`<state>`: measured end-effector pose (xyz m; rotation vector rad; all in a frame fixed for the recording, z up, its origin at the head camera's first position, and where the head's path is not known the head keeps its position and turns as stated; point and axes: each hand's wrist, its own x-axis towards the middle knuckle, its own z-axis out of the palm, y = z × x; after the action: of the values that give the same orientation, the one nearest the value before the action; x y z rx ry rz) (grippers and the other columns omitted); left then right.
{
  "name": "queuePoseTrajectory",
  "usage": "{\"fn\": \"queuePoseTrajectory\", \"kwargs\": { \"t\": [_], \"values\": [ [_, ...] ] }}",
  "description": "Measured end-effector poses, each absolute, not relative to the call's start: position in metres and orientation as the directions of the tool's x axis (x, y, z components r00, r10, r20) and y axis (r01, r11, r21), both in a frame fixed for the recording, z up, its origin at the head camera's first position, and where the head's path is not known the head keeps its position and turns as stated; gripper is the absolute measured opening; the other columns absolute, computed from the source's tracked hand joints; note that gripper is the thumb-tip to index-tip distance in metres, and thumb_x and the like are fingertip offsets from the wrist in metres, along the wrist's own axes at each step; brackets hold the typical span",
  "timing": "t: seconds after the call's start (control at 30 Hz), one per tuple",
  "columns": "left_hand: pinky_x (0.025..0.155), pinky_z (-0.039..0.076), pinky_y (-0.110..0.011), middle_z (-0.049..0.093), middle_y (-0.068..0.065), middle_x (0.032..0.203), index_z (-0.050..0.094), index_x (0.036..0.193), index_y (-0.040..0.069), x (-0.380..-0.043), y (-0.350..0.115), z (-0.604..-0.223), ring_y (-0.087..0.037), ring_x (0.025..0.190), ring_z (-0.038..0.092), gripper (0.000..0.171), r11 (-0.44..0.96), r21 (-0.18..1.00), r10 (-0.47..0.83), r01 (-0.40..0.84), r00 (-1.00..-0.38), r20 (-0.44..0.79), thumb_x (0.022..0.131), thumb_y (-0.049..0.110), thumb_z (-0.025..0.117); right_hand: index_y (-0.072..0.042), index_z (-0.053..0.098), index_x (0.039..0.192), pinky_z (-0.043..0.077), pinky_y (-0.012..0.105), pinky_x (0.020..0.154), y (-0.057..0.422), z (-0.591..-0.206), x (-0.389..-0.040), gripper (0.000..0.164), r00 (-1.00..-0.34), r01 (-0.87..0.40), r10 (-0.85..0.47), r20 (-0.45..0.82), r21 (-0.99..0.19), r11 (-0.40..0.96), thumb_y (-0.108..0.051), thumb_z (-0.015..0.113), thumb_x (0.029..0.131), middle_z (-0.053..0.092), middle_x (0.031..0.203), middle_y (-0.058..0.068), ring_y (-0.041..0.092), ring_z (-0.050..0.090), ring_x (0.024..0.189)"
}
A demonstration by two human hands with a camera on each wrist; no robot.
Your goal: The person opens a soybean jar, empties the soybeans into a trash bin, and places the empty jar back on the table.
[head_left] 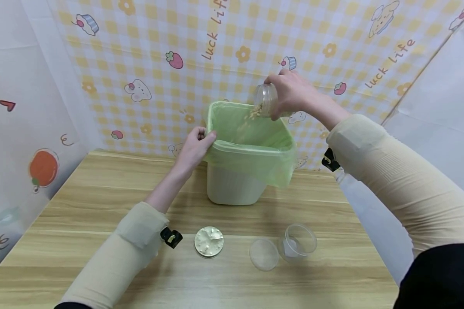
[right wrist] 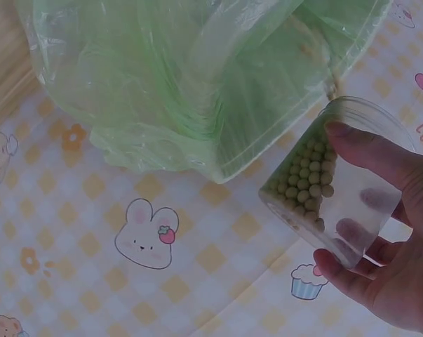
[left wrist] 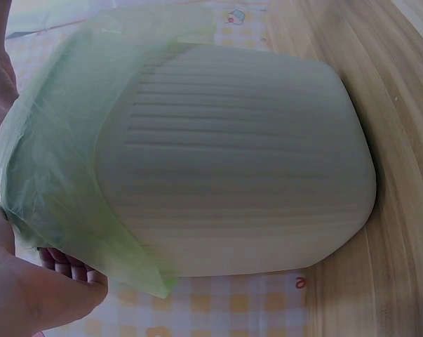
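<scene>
My right hand grips a clear plastic jar tipped on its side above a lined bin. Small round beige balls fall from the jar's mouth into the bin; in the right wrist view, more balls lie inside the jar. A light green bag lines the pale trash bin, its edge folded over the rim. At the bin's left corner, my left hand pinches the bagged rim, thumb on top and fingers curled. The left wrist view shows that hand beside the bag and the bin's ribbed wall.
On the wooden table in front of the bin lie a round silvery lid, a translucent disc-shaped lid and a clear round container. A patterned cloth hangs close behind the bin. White sheets stand at both sides.
</scene>
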<state>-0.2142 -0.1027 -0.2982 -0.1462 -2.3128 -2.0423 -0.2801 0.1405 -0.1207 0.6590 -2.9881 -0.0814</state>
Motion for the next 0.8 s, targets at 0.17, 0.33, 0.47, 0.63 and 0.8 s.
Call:
{"fn": "queuePoseTrajectory", "kwargs": {
  "t": [0.17, 0.33, 0.47, 0.63, 0.8],
  "values": [
    [0.081, 0.04, -0.027, 0.045, 0.0, 0.097, 0.05, 0.114, 0.007, -0.2152, -0.1025, -0.2998, -0.016, 0.09, 0.044, 0.03, 0.12, 0.986, 0.035, 0.115, -0.993, 0.111, 0.101, 0.034, 0.057, -0.01, 0.051, 0.147, 0.048, 0.058, 0.097, 0.1404, -0.1212, -0.2796, 0.095, -0.902, -0.42, -0.425, 0.072, 0.075, 0.904, -0.02, 0.091, 0.062, 0.052, 0.135, 0.027, 0.044, 0.047, 0.122],
    [0.082, 0.041, -0.028, 0.046, 0.0, 0.097, 0.05, 0.114, 0.008, -0.2162, -0.1025, -0.3008, -0.016, 0.091, 0.044, 0.031, 0.125, 0.985, 0.036, 0.119, -0.993, 0.115, 0.101, 0.034, 0.057, -0.009, 0.052, 0.146, 0.047, 0.058, 0.098, 0.1394, -0.1216, -0.2775, 0.093, -0.897, -0.43, -0.435, 0.077, 0.081, 0.899, -0.017, 0.09, 0.062, 0.052, 0.136, 0.026, 0.042, 0.046, 0.121],
    [0.084, 0.041, -0.029, 0.047, -0.001, 0.098, 0.05, 0.115, 0.007, -0.2166, -0.1027, -0.3007, -0.017, 0.092, 0.045, 0.032, 0.123, 0.986, 0.036, 0.114, -0.993, 0.111, 0.101, 0.035, 0.057, -0.009, 0.053, 0.145, 0.047, 0.059, 0.099, 0.1385, -0.1215, -0.2767, 0.091, -0.893, -0.436, -0.443, 0.079, 0.089, 0.896, -0.016, 0.089, 0.061, 0.052, 0.136, 0.027, 0.042, 0.046, 0.121],
    [0.083, 0.041, -0.029, 0.047, -0.001, 0.098, 0.05, 0.114, 0.007, -0.2177, -0.1023, -0.3006, -0.017, 0.092, 0.045, 0.031, 0.12, 0.987, 0.032, 0.108, -0.994, 0.105, 0.101, 0.034, 0.057, -0.011, 0.052, 0.146, 0.049, 0.061, 0.097, 0.1376, -0.1208, -0.2751, 0.093, -0.897, -0.426, -0.435, 0.073, 0.11, 0.898, -0.015, 0.089, 0.061, 0.051, 0.138, 0.026, 0.043, 0.045, 0.12],
    [0.081, 0.04, -0.028, 0.046, 0.0, 0.097, 0.05, 0.111, 0.009, -0.2176, -0.1018, -0.3, -0.016, 0.09, 0.044, 0.028, 0.115, 0.987, 0.034, 0.107, -0.994, 0.104, 0.101, 0.034, 0.057, -0.011, 0.051, 0.147, 0.049, 0.063, 0.095, 0.1377, -0.1213, -0.2752, 0.095, -0.895, -0.428, -0.44, 0.071, 0.141, 0.893, -0.014, 0.09, 0.061, 0.049, 0.139, 0.027, 0.044, 0.045, 0.121]
  ]
}}
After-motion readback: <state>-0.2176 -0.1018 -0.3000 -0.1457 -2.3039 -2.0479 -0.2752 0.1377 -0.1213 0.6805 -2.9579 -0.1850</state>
